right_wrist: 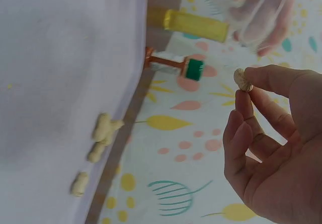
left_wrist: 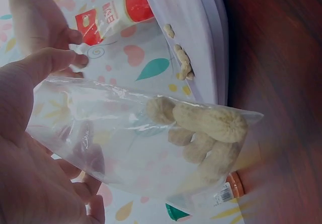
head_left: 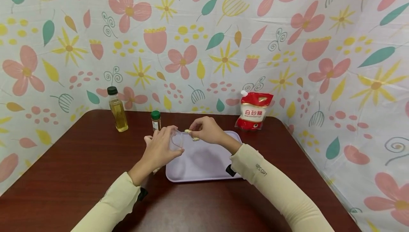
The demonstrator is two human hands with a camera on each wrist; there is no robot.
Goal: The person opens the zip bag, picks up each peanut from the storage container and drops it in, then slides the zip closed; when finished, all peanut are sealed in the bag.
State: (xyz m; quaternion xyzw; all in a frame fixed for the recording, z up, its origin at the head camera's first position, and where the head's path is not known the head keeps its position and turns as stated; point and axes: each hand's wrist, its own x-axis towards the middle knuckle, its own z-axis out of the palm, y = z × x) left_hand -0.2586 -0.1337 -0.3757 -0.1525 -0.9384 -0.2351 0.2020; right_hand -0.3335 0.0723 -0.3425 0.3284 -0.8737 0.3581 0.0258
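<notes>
My left hand (head_left: 160, 146) holds a clear plastic bag (left_wrist: 121, 133) by its mouth, which is spread between thumb and fingers. Several peanuts (left_wrist: 211, 123) in their shells lie at the bottom of the bag. Between thumb and fingertips my right hand (right_wrist: 282, 138) pinches a single peanut (right_wrist: 242, 80), just to the right of the bag's mouth in the head view. Below that hand is a lilac tray (head_left: 204, 170), with a few more peanuts (right_wrist: 102, 128) lying near its far edge.
An oil bottle (head_left: 118, 111) with a black cap stands at the back left of the brown table (head_left: 80, 161). A green-capped jar (head_left: 156, 118) is behind the left hand. At the back right stands a red and white sugar pouch (head_left: 254, 111). A patterned cloth (head_left: 191, 65) hangs behind.
</notes>
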